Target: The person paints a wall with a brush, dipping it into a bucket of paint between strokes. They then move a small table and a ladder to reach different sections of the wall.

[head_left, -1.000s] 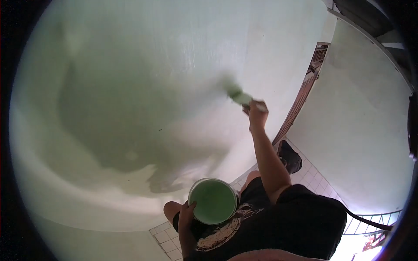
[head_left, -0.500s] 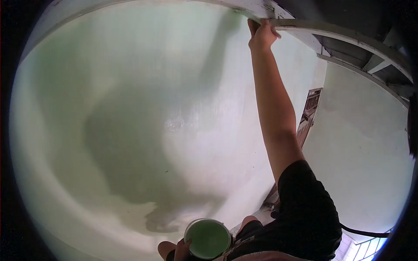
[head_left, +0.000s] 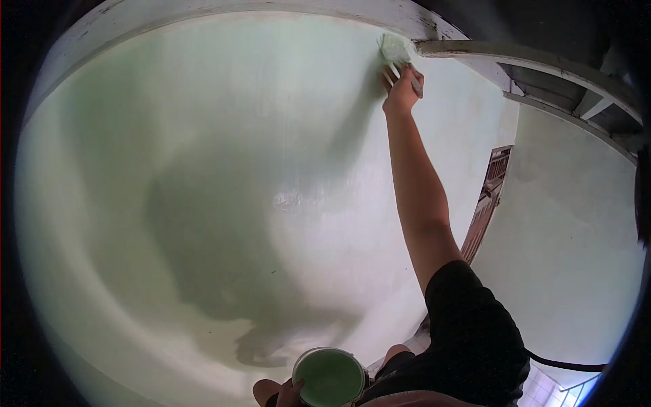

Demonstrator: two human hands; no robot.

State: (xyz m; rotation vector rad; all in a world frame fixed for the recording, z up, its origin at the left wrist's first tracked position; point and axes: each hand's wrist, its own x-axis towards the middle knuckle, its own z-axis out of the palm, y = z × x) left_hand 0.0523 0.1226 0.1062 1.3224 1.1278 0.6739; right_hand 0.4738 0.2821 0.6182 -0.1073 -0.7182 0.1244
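My right hand is raised high with the arm stretched up, gripping a paintbrush whose pale green bristles press against the wall just below the top beam. The wall is pale green, with a darker wet patch across its middle. At the bottom of the view my left hand holds a round white bucket of green paint by its rim, close to my body.
A white beam runs along the top of the wall, with dark roof framing to the right. A brown wooden door stands at the corner beside another pale wall. Tiled floor shows at lower right.
A second ago the brush was at mid-wall; my right arm swept up to the top beam, and now the brush has come slightly down from it. The bucket stays low in my left hand.
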